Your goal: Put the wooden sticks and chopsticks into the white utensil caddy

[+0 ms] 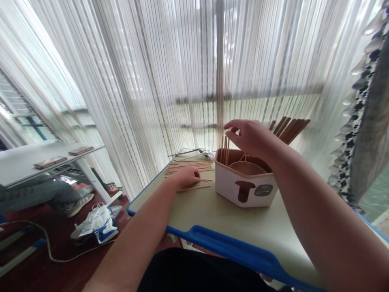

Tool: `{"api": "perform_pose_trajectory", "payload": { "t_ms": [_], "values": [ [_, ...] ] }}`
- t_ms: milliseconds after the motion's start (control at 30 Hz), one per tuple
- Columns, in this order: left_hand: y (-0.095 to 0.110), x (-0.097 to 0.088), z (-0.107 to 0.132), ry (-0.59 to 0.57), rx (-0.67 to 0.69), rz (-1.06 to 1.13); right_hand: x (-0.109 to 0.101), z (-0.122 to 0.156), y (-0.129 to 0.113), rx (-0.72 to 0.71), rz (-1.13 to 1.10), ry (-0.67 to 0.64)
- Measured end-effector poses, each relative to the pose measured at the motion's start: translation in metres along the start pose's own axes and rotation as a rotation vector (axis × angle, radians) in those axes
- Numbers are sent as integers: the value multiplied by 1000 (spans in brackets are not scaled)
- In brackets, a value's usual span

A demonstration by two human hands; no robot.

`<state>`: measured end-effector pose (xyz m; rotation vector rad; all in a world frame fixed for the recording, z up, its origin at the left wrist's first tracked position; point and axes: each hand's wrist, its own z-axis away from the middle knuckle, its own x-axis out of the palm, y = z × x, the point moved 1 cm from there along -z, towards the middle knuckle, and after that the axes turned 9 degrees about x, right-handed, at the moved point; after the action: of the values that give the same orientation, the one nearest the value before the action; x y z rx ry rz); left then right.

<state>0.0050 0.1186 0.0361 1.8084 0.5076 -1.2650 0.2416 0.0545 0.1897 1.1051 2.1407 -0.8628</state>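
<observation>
A white box with a brown rim (226, 178) stands on the small table. Several thin wooden chopsticks (225, 151) are upright in its left compartment. Above them is my right hand (247, 133), its thumb and fingers bent together at the top end of one chopstick. My left hand (187, 175) rests on the tabletop left of the box, fingers curled round a chopstick (206, 179) whose end sticks out to the right. Another loose chopstick (194, 188) lies just in front of it. Behind that hand a row of chopsticks (191, 164) lies flat.
Darker brown flat sticks (290, 127) lean out of the box's back right. Metal cutlery (206, 154) lies at the table's far edge. The table (194, 211) has a blue rim. Sheer curtains (170, 73) hang behind. At left are a white desk (27, 156), a person's leg and a plastic bag (101, 223).
</observation>
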Motion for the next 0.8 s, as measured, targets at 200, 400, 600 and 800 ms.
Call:
{"api": "perform_pose_trajectory", "payload": {
  "t_ms": [200,400,600,800],
  "values": [
    [-7,3,-3,-98,-9,-2,4,-1,2,21,-9,-14],
    [-6,6,-7,-134,30,-25,5,-2,3,21,-19,-17],
    [-6,7,-5,-81,25,4,10,-3,5,10,17,-27],
    [5,-10,1,102,82,359,14,-1,-1,-46,14,-100]
  ]
}}
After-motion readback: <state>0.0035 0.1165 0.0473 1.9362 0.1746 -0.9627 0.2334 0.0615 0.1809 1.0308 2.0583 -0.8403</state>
